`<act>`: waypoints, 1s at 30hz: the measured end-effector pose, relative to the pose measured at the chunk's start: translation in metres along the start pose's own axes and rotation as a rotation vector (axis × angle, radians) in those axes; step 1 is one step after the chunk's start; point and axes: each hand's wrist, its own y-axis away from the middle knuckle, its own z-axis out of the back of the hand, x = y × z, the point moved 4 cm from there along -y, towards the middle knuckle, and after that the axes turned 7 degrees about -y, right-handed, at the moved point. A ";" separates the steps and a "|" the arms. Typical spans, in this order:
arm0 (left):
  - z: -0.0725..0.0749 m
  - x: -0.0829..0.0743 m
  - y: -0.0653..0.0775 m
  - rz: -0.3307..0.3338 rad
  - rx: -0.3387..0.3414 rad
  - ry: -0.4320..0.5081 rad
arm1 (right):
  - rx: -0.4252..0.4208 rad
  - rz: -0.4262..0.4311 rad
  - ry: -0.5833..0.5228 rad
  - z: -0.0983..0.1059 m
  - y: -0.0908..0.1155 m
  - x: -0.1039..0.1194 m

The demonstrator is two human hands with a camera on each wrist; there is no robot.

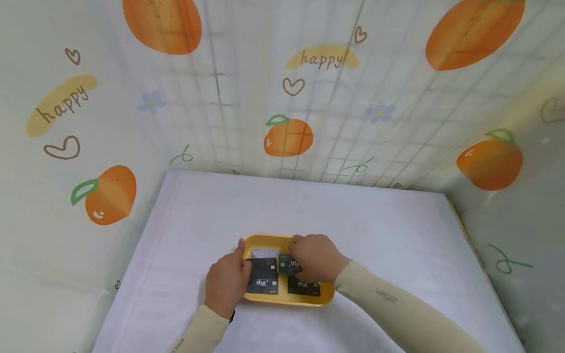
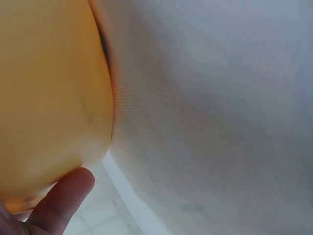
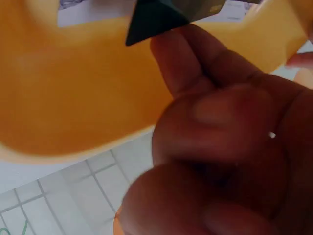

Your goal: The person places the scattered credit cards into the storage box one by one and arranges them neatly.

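Note:
A shallow yellow tray [image 1: 304, 302] sits on the white table. My left hand [image 1: 224, 285] grips its left end, thumb at the rim; in the left wrist view a fingertip [image 2: 73, 188] touches the tray's outer wall. Over the tray's right half, my right hand [image 1: 319, 257] pinches a black Vip card [image 1: 289, 264], whose corner shows in the right wrist view against the tray floor [image 3: 83, 88]. Black Vip cards [image 1: 263, 275] lie in the left half, below a whitish printed card [image 1: 265, 253]. Another black card [image 1: 303, 288] lies at lower right, partly behind the right hand.
White cloth covers the table [image 1: 379, 225] around the tray. Behind and beside it hangs a pale curtain [image 1: 247, 98] printed with oranges, hearts and the word happy. A grid pattern shows through it.

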 end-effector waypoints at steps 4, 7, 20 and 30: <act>-0.002 0.001 0.000 0.000 0.003 -0.005 | 0.021 0.004 -0.003 -0.004 -0.005 0.001; -0.002 0.002 0.000 -0.001 -0.002 -0.003 | 0.034 0.005 0.011 -0.009 -0.009 0.000; 0.004 -0.002 0.000 0.001 0.005 0.008 | 0.045 -0.009 0.050 -0.015 -0.011 0.002; 0.001 -0.001 0.000 -0.004 -0.007 0.010 | 0.044 -0.025 0.042 -0.019 -0.010 0.000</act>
